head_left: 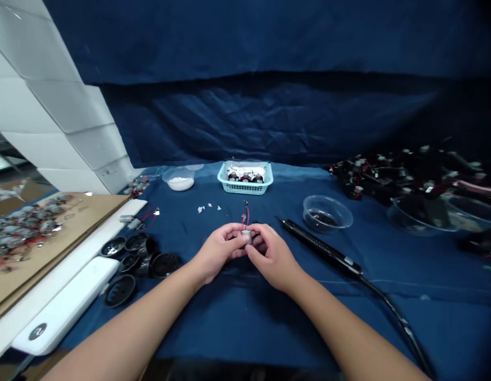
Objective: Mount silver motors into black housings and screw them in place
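Left hand (220, 247) and right hand (274, 255) together gripped a small silver cylindrical motor (248, 237), its red wires (248, 214) standing upward, above the blue-clothed bench (237, 317). Well beyond sat a pale blue basket (245, 188). Black round housings (121, 290) lay to the left; a corded black tool (320, 247) lay to the right, its slim tip near a clear plastic bowl (336, 211).
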`<state>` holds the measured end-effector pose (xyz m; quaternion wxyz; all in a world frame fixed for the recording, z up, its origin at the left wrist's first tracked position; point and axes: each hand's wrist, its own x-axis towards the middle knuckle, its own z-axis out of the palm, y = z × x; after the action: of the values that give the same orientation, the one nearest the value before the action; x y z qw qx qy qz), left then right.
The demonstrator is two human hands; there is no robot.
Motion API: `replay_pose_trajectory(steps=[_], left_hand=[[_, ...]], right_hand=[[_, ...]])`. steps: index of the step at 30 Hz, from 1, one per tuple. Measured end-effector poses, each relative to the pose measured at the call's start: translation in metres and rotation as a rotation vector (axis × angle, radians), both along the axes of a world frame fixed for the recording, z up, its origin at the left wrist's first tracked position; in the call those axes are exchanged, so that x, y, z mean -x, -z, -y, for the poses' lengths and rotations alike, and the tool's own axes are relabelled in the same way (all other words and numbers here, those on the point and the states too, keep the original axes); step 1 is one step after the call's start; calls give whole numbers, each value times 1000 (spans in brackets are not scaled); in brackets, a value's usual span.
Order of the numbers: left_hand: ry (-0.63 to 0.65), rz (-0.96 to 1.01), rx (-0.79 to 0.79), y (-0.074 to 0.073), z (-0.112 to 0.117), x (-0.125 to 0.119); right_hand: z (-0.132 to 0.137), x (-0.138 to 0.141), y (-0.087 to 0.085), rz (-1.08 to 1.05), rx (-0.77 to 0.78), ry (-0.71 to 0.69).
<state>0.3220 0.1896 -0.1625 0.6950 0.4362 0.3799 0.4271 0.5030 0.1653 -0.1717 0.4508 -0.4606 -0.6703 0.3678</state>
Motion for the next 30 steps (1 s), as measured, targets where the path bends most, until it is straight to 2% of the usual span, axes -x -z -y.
replay_pose_trajectory(steps=[4,10,15,19,30], left_hand=[[24,0,25,2,5,2],[22,-15,-28,-2,7,3],[37,-67,-92,-2,5,4],[58,-94,-70,-3,2,3],[-35,-159,-44,-3,-5,7]], right_hand=[[2,0,4,-78,99,11],[0,0,9,-182,133,7],[0,0,7,-220,166,22],[0,0,3,-222,194,22],[3,-3,3,-241,235,84]])
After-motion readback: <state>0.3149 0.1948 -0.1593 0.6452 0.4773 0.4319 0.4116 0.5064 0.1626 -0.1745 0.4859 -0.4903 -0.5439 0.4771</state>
